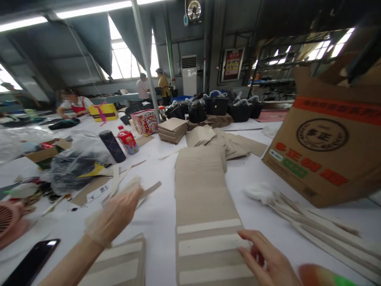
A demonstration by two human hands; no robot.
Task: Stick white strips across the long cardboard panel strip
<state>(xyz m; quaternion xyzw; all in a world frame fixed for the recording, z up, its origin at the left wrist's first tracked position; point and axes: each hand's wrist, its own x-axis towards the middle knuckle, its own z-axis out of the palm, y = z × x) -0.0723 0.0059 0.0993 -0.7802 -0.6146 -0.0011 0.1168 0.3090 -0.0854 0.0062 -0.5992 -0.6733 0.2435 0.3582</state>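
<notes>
Overlapping grey-brown cardboard pieces [202,190] run in a long fanned row down the table in front of me. Pale strips [212,245] lie across the nearest ones. At the row's right edge is my right hand [264,254], its thumb and forefinger apart beside the end of one pale strip; its other fingers are curled and partly hidden. My left hand [119,214], blurred, is closed left of the row, and a narrow grey-brown strip [152,188] sticks out of it. Below that hand, another cardboard piece [119,262] bears pale strips too.
Long loose strips [321,230] and a large carton [324,147] are on the right. Cardboard stacks [172,131] and black bags [216,105] stand farther back. To the left are a phone [32,260], a pink basket [10,222], a plastic bag [77,163] and a red bottle [127,140].
</notes>
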